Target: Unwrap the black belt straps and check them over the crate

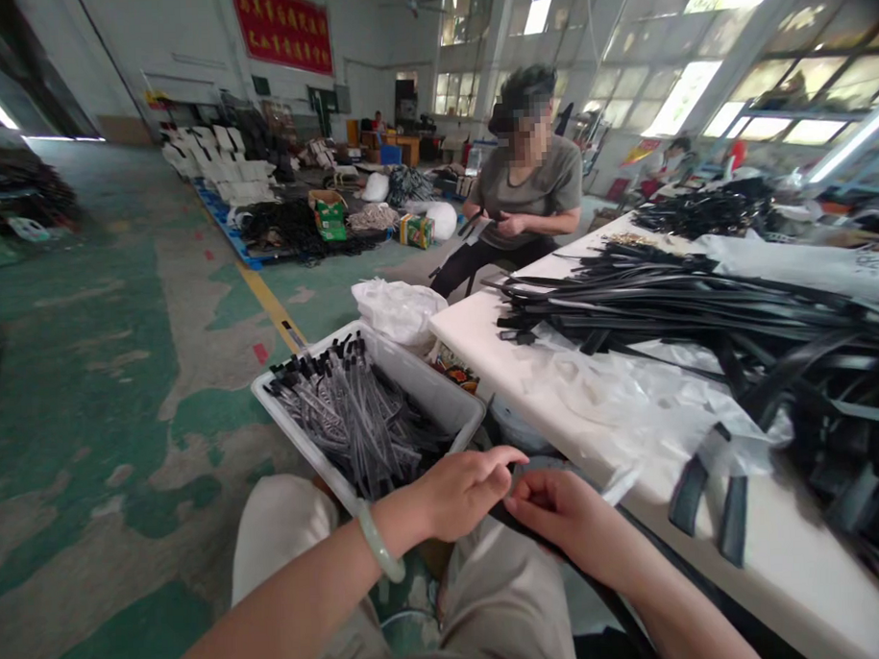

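Note:
Over my lap, my left hand [468, 492], with a pale green bangle [380, 543] on its wrist, has its fingers closed around the end of a black strap [613, 600]. Its upper finger sticks out toward the right. Close beside it, my right hand [557, 513] pinches the same strap between thumb and curled fingers. From the hands the strap trails down under my right forearm. The part inside the left palm is hidden. In front of my knees stands a white plastic bin [299, 435], holding many clear-wrapped strips [367, 419] with black ends.
At right, a white table [495, 366] bears a heap of black straps [662, 302], crumpled plastic film [607, 391] and two short dark strips [735, 521]. Another person [527, 173] sits beyond, handling a strap. A white sack [399, 307] lies behind the bin.

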Available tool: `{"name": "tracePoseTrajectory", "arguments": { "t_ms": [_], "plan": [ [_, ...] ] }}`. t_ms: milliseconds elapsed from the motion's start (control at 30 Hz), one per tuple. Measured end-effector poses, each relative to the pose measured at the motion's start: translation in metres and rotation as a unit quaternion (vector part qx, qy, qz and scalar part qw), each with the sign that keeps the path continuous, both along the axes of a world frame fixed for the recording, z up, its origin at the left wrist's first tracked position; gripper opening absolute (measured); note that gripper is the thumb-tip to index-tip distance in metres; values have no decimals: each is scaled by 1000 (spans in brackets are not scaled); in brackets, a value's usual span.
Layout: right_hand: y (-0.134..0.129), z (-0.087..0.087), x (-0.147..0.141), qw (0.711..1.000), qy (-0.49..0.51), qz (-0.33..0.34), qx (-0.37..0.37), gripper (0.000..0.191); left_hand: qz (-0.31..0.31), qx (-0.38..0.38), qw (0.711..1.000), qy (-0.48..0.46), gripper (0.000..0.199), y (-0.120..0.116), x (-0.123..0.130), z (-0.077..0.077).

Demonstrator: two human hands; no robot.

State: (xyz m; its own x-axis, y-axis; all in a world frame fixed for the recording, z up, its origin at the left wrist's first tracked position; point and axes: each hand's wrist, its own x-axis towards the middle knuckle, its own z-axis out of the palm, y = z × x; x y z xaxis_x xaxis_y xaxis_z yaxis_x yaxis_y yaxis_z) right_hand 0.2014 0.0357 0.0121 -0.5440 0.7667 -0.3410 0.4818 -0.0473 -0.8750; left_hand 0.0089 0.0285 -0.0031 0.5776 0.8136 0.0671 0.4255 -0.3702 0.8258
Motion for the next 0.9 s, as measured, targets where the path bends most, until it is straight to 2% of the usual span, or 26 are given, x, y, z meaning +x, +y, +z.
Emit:
{"name": "tracePoseTrajectory", "arguments": {
  "t_ms": [67,200,300,400,567,667,767,900],
  "plan": [
    [3,2,-3,999,45,-11,-22,58,1,5,1000,3,103,9,-1,0],
    [0,10,13,988,61,25,-141,61,46,14,998,29,104,28,-23,-2],
    [2,20,26,992,24,26,-120,65,55,25,998,30,102,36,-33,5],
    [9,39,33,995,16,0,-99,66,34,42,998,18,103,38,-29,27],
    [14,86,53,984,105,-87,-115,50,-6,65,996,-68,100,34,-22,80],
    [12,100,55,977,130,-109,-127,49,-5,48,994,-95,108,35,-22,97],
    [11,98,41,971,152,-95,-156,47,-1,68,994,-83,111,38,-18,95],
    [12,98,32,960,195,-88,-179,43,10,-26,988,-153,101,39,-10,81]
  ]
}}
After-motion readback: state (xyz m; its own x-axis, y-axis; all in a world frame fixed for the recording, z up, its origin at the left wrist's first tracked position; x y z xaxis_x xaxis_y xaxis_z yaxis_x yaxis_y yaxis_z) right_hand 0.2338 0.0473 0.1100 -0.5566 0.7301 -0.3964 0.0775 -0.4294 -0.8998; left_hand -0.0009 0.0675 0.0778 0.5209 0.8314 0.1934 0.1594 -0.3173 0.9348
